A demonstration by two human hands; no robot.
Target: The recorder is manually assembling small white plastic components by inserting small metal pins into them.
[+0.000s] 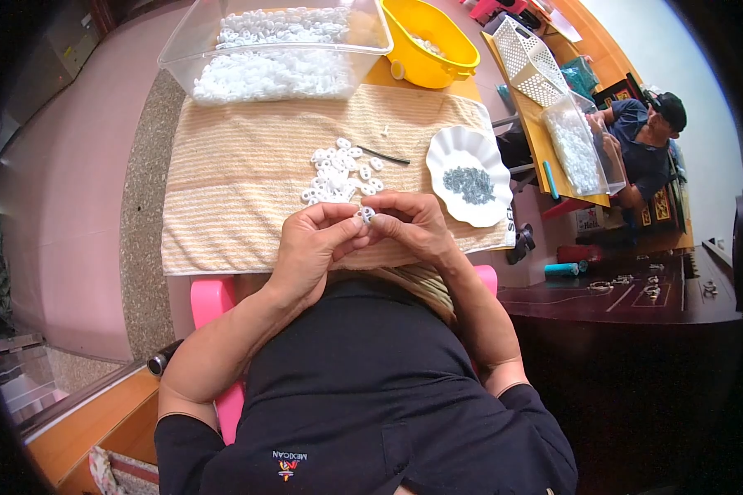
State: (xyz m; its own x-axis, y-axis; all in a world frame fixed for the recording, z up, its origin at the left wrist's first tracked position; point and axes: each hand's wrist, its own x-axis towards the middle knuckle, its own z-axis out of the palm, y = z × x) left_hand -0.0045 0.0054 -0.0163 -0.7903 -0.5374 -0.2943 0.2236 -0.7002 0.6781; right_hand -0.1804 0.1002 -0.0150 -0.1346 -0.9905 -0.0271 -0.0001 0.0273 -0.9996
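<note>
One small white ring (366, 214) is pinched betw. the fingertips of both hands, just above the near edge of the striped towel (223, 181). L hand (309, 247) is curled, thumb and forefinger closed on the ring from the left; R hand (413, 224) is bent at the wrist, fingers closed on it from the right. Both forearms are drawn in from the lower edge, elbows out, wrists meeting at centre.

Just beyond the fingers 1 loose pile of white rings (337, 175) is spread on the towel, approx. two dozen; exact count can't be told. 1 thin dark stick (384, 155) is laid beside the pile. 1 white scalloped plate (450, 148) is set to the right, w/ a heap of small grey parts (469, 183) in it, too small to count. Further out, 1 clear tub (190, 41) of white rings and 1 yellow basin (462, 49) are seen. A second person (644, 140) is seated at the far right by another clear tub (582, 124).
</note>
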